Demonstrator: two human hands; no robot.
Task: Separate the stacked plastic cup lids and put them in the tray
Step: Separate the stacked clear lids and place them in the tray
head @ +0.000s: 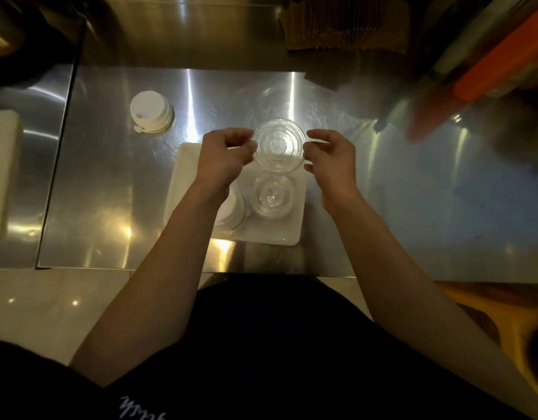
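A small stack of clear plastic lids (278,144) is held above the far edge of the white tray (182,165). My left hand (222,159) pinches its left rim and my right hand (329,156) pinches its right rim. In the tray lies a clear lid (272,197), and left of it a white lid (234,212) partly hidden under my left forearm.
A stack of white lids (151,112) stands on the steel counter (110,177) at the far left. A white block (1,174) lies at the left edge. Brown paper bags (343,22) and an orange object (485,68) sit at the back right.
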